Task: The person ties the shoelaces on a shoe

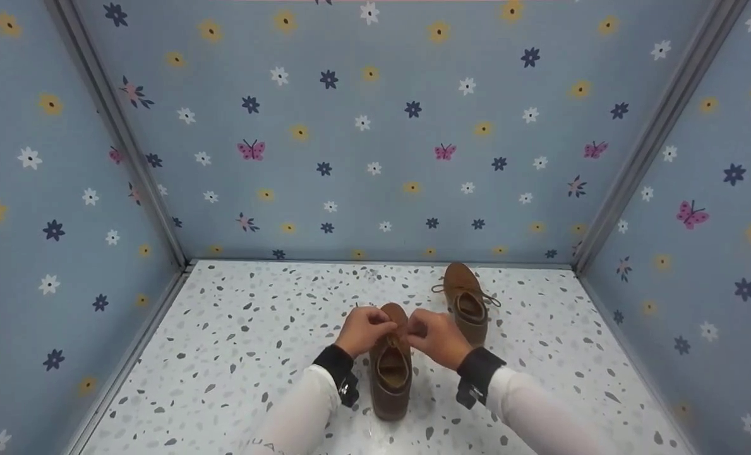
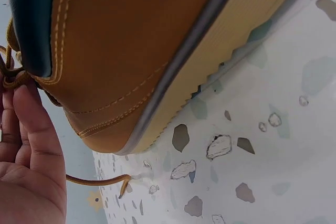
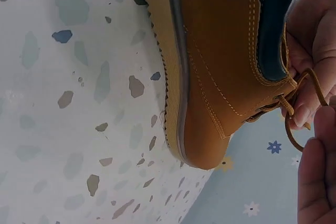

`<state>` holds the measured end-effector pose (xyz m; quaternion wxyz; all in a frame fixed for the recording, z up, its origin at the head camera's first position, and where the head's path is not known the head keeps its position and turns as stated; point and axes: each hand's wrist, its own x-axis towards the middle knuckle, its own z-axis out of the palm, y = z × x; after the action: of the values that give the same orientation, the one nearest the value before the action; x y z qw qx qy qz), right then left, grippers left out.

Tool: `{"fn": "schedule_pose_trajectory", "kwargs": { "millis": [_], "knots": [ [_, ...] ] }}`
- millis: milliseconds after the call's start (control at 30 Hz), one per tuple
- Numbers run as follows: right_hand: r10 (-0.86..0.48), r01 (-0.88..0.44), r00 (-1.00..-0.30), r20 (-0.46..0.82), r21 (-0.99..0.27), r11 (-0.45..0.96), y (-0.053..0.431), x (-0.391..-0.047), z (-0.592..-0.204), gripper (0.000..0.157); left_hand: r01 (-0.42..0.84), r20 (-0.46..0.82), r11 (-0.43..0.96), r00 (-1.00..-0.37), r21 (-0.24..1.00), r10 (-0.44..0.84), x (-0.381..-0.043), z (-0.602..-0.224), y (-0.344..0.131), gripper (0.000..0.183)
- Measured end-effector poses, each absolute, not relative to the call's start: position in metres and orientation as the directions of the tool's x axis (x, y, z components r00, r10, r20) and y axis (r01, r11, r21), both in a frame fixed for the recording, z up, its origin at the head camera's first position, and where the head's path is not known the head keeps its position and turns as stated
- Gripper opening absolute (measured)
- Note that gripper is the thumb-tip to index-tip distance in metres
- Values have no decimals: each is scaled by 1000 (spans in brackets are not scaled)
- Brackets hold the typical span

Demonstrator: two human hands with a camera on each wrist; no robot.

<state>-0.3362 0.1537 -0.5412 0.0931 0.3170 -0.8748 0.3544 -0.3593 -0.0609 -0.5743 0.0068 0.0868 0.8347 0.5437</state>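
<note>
A brown lace-up shoe (image 1: 391,395) stands on the speckled surface, its toe pointing away from me. Over its front, my left hand (image 1: 364,330) pinches the lace (image 2: 18,80) between thumb and fingers. On the other side of the toe, my right hand (image 1: 439,338) pinches the lace too. A loop of lace (image 3: 315,80) curves between the two hands in the right wrist view, close above the eyelets. One loose lace end (image 2: 100,182) trails past the toe in the left wrist view. Stitched tan leather, a dark collar (image 3: 273,35) and a ridged pale sole (image 3: 167,77) show up close.
A matching brown shoe (image 1: 460,281) stands farther back on the right, just beyond my right hand, its lace tied in a bow (image 1: 490,299). Blue flowered panels (image 1: 375,126) enclose the white speckled surface (image 1: 242,354) at the back and both sides.
</note>
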Motion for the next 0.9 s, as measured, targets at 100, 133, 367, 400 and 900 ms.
{"fn": "schedule_pose_trajectory", "kwargs": {
  "millis": [100,133,367,400,900],
  "knots": [
    [-472,-533,-833,288,-646,547,158,-338,-542,13,145,90,388,-984,910,157,-359,-575,-62,10],
    [-474,-515,-840,264,-662,544,159,-338,-543,13,143,88,382,-984,913,158,-359,-575,-62,10],
    [-531,-462,-838,125,-681,568,168,-341,-545,19,154,90,377,-979,913,181,-357,-574,-65,9],
    [-541,-460,-834,106,-674,578,169,-342,-546,19,160,94,381,-978,911,186,-357,-574,-65,9],
    [-542,-406,-840,-27,-633,660,185,-362,-550,7,273,170,424,-950,864,263,-356,-575,-70,4]
  ]
}}
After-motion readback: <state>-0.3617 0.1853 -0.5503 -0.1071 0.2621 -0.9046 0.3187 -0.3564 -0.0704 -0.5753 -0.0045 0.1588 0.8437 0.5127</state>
